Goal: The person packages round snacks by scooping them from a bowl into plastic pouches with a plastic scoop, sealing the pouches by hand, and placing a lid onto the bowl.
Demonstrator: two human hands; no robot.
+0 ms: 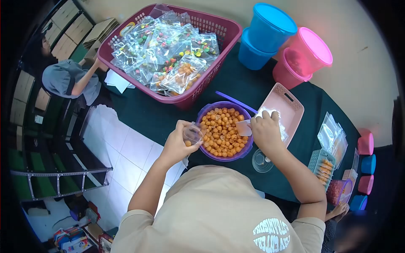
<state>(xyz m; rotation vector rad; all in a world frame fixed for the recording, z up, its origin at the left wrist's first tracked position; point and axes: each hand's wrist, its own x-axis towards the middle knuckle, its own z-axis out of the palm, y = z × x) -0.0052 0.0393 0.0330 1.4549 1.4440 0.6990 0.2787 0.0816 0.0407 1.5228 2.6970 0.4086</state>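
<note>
A purple tub [202, 113] of round orange snack balls [223, 130] stands in front of me on the dark green cloth. At its left rim my left hand [175, 143] is closed around a clear plastic cup [193, 133], tilted, with an orange ball visible in it. My right hand [266, 130] is closed on a translucent white scoop [243, 127], whose blade reaches over the balls at the tub's right side. Just below the right hand sits a clear round container [262, 161]. A pink tray [291, 103] holding clear plastic bags lies beyond that hand.
A maroon basket [228, 31] piled with filled clear packets [164, 50] stands at upper left. Blue tubs [270, 25] and pink tubs [310, 50] are stacked at the back right. Farther right are packets [333, 135] and a green basket [321, 166]. Other people [71, 80] are left and lower right.
</note>
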